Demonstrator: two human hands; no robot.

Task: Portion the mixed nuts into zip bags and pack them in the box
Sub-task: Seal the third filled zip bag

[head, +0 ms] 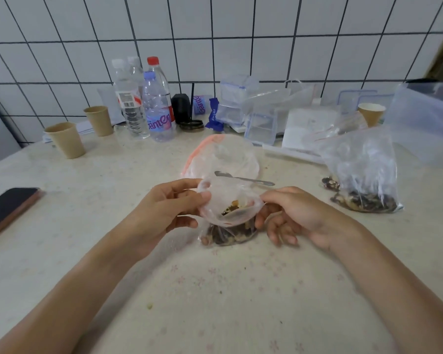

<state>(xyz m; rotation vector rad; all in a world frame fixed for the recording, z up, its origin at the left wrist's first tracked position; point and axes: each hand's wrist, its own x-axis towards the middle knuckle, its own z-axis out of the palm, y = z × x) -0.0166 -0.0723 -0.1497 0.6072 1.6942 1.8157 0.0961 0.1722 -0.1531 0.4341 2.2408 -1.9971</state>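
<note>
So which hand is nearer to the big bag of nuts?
The right hand. The big bag of nuts stands just beyond it to the right; the left hand is across the small bag, farther away.

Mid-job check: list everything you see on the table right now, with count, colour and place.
small zip bag: one, clear, nuts inside, centre, mouth open
large nut bag: one, clear, right
empty zip bag: one, clear with pink seal, behind centre
spoon: one, metal, on the empty bag
paper cups: three, tan, two left, one back right
water bottles: three, clear, back left
phone: one, black, left edge
clear plastic containers: several, back centre
left hand: pinches the bag's left rim
right hand: pinches the right rim
</note>
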